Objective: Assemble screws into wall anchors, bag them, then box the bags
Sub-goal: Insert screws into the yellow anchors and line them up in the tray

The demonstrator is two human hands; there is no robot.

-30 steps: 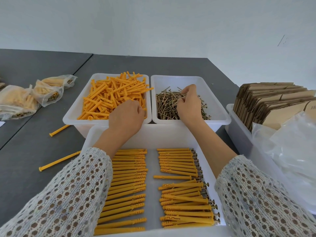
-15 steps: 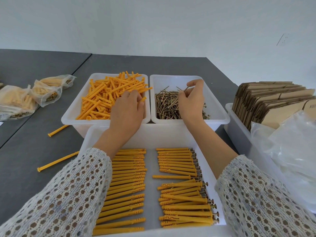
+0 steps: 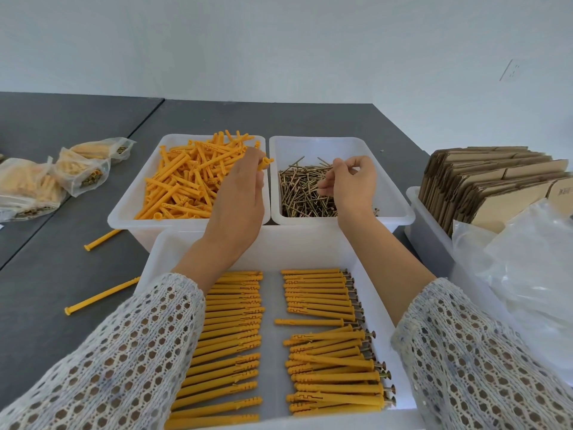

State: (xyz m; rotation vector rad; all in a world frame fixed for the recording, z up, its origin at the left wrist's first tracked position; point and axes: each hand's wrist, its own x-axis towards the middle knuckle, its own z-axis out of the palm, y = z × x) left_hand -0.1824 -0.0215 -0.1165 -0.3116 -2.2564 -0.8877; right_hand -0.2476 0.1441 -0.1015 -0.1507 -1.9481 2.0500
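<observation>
A: We log the left hand (image 3: 240,193) at centre frame, raised over the inner edge of the anchor bin (image 3: 127,209). Its fingers are curled round one orange wall anchor (image 3: 263,163); the anchor's open end pokes out toward the screw bin (image 3: 400,193).

B: Agreed. We put the right hand (image 3: 352,184) just right of centre, over the loose screws (image 3: 302,193). Thumb and forefinger pinch a single screw (image 3: 325,169), lying roughly level with its tip pointing left toward the anchor. Screw and anchor are near but apart.

A: Loose anchors (image 3: 186,184) fill the left bin in a heap. Both bins sit side by side, touching, in the upper middle of the frame.

B: Lower centre, we note the near tray (image 3: 155,262) with two columns of assembled anchors (image 3: 322,342), screw heads showing along the right column's right side. The left column's heads are hidden by the sleeve (image 3: 124,361).

A: Two stray anchors (image 3: 102,296) lie on the grey worktop (image 3: 46,274), left of the tray.

B: Upper left, filled bags (image 3: 80,172) rest on the worktop. Right edge: flat cardboard boxes (image 3: 496,181) stand upright in a bin, with clear plastic bags (image 3: 533,262) in front of them.
</observation>
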